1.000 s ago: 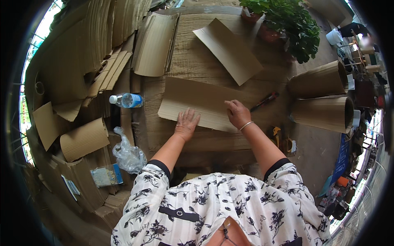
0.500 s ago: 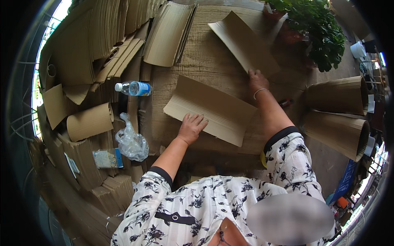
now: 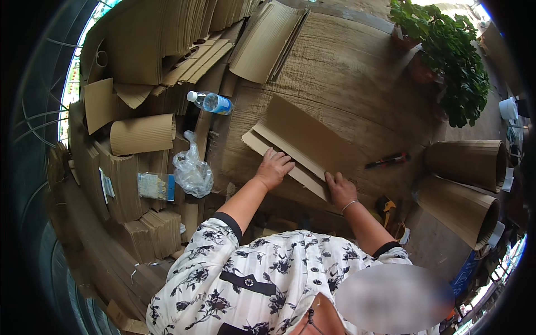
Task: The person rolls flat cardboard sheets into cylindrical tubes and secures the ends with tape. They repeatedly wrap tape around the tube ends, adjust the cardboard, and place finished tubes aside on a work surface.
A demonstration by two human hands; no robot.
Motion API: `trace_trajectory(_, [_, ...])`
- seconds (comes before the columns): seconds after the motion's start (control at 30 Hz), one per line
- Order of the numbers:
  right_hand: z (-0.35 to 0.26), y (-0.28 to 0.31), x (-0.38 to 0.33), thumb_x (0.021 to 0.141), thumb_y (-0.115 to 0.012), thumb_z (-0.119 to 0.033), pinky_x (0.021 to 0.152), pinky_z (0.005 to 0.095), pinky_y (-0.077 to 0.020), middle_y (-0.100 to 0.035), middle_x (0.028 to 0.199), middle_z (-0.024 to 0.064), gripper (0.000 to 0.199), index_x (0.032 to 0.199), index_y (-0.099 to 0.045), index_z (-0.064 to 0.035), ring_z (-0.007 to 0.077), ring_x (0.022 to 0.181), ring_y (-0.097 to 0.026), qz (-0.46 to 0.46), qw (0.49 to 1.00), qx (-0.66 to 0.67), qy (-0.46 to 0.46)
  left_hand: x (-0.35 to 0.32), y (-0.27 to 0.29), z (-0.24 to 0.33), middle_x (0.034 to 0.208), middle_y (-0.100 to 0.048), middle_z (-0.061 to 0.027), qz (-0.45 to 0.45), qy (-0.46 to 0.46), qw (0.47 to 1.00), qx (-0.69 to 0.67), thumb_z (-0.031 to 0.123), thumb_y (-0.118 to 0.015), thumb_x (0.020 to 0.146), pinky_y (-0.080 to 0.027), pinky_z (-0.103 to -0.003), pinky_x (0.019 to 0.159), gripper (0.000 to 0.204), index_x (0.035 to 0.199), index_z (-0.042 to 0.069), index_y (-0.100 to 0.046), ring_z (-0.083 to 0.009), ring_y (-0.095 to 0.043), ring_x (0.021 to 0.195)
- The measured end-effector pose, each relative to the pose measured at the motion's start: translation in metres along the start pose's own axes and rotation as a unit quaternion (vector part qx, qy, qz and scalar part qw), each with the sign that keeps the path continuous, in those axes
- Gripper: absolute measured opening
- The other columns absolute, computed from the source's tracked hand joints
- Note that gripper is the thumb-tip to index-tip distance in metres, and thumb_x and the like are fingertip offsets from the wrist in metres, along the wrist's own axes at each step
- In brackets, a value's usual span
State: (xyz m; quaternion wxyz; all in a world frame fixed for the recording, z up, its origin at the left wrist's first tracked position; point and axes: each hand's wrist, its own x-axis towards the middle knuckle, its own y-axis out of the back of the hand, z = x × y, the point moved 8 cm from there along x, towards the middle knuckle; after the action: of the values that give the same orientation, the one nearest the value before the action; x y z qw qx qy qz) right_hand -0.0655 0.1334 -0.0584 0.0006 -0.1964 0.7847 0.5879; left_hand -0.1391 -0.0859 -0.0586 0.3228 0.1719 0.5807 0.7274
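Note:
Two flat brown cardboard sheets lie overlapped on a woven mat (image 3: 346,72) in front of me. The upper cardboard sheet (image 3: 312,139) covers most of the lower cardboard sheet (image 3: 261,144), whose near strip sticks out. My left hand (image 3: 273,167) lies flat with spread fingers on the lower sheet's near edge. My right hand (image 3: 340,190) holds the upper sheet at its near right corner, fingers on top. A bracelet is on my right wrist.
A red and black cutter (image 3: 388,161) lies right of the sheets. Two big cardboard rolls (image 3: 466,162) and a potted plant (image 3: 446,50) stand on the right. On the left are a water bottle (image 3: 211,102), a plastic bag (image 3: 192,170) and stacks of cardboard (image 3: 142,134).
My right hand reached to the far sheet and brought it back onto the near sheet. My left hand stayed on the near sheet. The view shifted slightly.

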Motion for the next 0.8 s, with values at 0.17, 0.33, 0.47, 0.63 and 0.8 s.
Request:
trace_trajectory(0.17, [0.003, 0.003, 0.014, 0.090, -0.057, -0.013, 0.079, 0.0491, -0.0566, -0.059, 0.114, 0.0171, 0.044, 0.134, -0.053, -0.0176, 0.0393, 0.097, -0.068, -0.092, 0.991, 0.087, -0.046, -0.018, 0.038, -0.018, 0.146, -0.050, -0.0144, 0.188, 0.176, 0.963, -0.080, 0.022, -0.072, 0.088, -0.030, -0.059, 0.117, 0.052, 0.138, 0.015, -0.059, -0.0340, -0.044, 0.139])
trace_trajectory(0.33, [0.001, -0.002, 0.007, 0.083, -0.061, -0.011, 0.074, 0.0499, -0.0570, -0.062, 0.111, 0.0134, 0.057, 0.138, -0.059, -0.0249, 0.0374, 0.091, -0.069, -0.045, 0.992, 0.113, -0.030, -0.078, -0.083, -0.045, 0.153, -0.041, -0.0196, 0.302, 0.584, 0.459, -0.597, 0.041, -0.078, 0.091, -0.039, -0.048, 0.112, 0.080, 0.152, 0.007, -0.039, -0.0315, -0.042, 0.141])
trace_trajectory(0.47, [-0.042, 0.006, 0.002, 0.085, -0.064, -0.019, 0.075, 0.0512, -0.0569, -0.066, 0.108, 0.0166, 0.052, 0.137, -0.061, -0.0223, 0.0404, 0.087, -0.071, -0.100, 0.990, 0.101, 0.004, -0.035, -0.115, 0.023, 0.115, -0.071, -0.0136, 0.114, 0.519, 0.433, -0.728, 0.027, -0.079, 0.091, -0.055, -0.040, 0.086, 0.043, 0.121, -0.002, -0.067, -0.0258, -0.067, 0.103])
trace_trajectory(0.63, [-0.069, 0.089, -0.004, 0.080, -0.075, -0.022, 0.089, 0.0531, -0.0516, -0.061, 0.115, 0.0183, 0.060, 0.138, -0.059, -0.0127, 0.0398, 0.104, -0.063, 0.063, 0.985, 0.120, 0.107, -0.038, -0.107, 0.001, 0.102, -0.074, -0.0104, 0.174, 0.511, 0.524, -0.659, 0.009, -0.074, 0.090, -0.056, -0.039, 0.082, 0.027, 0.115, -0.002, -0.071, -0.0209, -0.069, 0.092])
trace_trajectory(0.8, [0.013, 0.092, 0.010, 0.081, -0.081, -0.010, 0.102, 0.0426, -0.0476, -0.062, 0.129, 0.0129, 0.060, 0.137, -0.058, -0.0034, 0.0290, 0.116, -0.059, 0.157, 0.938, 0.301, -0.068, -0.058, -0.022, -0.005, 0.104, -0.074, -0.0096, 0.075, 0.406, 0.580, -0.702, 0.007, -0.070, 0.092, -0.058, -0.037, 0.084, 0.028, 0.119, -0.001, -0.069, -0.0208, -0.070, 0.093])
